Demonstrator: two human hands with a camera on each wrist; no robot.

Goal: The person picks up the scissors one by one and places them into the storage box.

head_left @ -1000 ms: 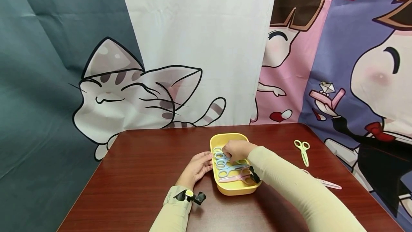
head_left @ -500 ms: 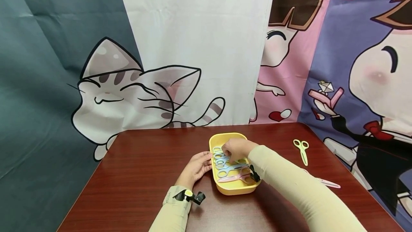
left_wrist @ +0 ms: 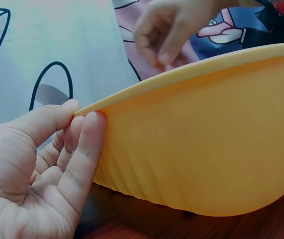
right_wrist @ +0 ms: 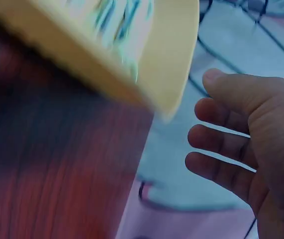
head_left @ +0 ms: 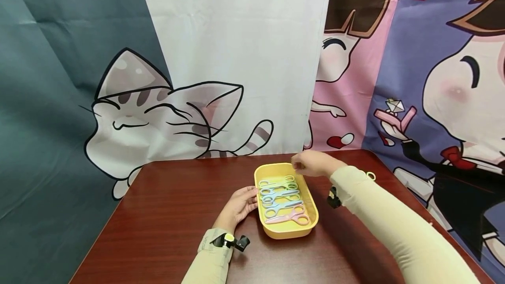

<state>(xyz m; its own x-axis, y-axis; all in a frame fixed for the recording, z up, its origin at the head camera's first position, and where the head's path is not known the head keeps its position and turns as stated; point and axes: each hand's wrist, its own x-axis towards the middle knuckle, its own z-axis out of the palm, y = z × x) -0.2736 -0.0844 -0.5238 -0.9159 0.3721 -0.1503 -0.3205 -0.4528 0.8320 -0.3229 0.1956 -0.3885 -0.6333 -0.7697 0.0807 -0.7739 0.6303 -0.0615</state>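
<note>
A yellow plastic tray (head_left: pixel 289 234) sits on the table with several small scissors in a row inside. Pink scissors (head_left: pixel 287 219) lie nearest its front, light blue scissors (head_left: pixel 281 207) behind them, and green scissors (head_left: pixel 278 184) towards the back. My left hand (left_wrist: pixel 42 164) pinches the tray's left rim between thumb and fingers. Past the tray's back right corner, my right hand (head_left: pixel 313 163) hovers, holding nothing. The right wrist view has that hand's fingers (right_wrist: pixel 216 137) loosely bent and apart, beside the tray's corner.
The dark red-brown table (head_left: pixel 177 222) ends at a printed cartoon backdrop (head_left: pixel 221 34). Right of the tray, a green scissors handle (head_left: pixel 371 175) peeks out behind my right sleeve (head_left: pixel 394 218), which hides that side of the table.
My right hand has lifted out of the tray and moved right and back, uncovering the scissors inside. My left hand keeps its place on the rim.
</note>
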